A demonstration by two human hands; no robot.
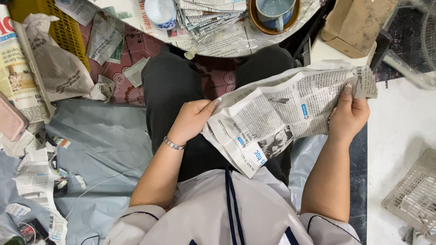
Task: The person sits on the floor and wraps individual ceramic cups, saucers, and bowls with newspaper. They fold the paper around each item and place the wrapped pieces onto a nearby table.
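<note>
**Both hands on a crumpled newspaper sheet over the lap**

Here we are, looking straight down, and the newspaper sheet (pixel 281 115) is the centre of everything: it's held in the air above the person's dark-trousered knees, creased and partly folded, stretched between two hands.

On the sheet's left edge, the left hand (pixel 193 120) is curled around the paper, fingers folded under and the thumb pressed flat on top. That's a firm pinch, hand mostly closed. A silver bracelet (pixel 174 144) sits on that wrist, just below the sheet's left corner.

Over at the sheet's upper right end, the right hand (pixel 349 115) grips from behind, thumb up on the printed face and the fingers wrapped out of sight at the back. How tightly those hidden fingers close I can't quite tell, but the paper is clearly caught there.

Beyond the sheet's top edge is a round tray covered in newsprint, carrying a blue cup on a brown saucer (pixel 274 12), a stack of folded newspapers (pixel 206 16) and a white-and-blue bowl (pixel 161 11). Well to the left of the sheet, a yellow crate (pixel 63 29) and loose crumpled pages lie on a grey plastic sheet (pixel 106 136). To its lower right is a pale mesh basket (pixel 415 195).
</note>
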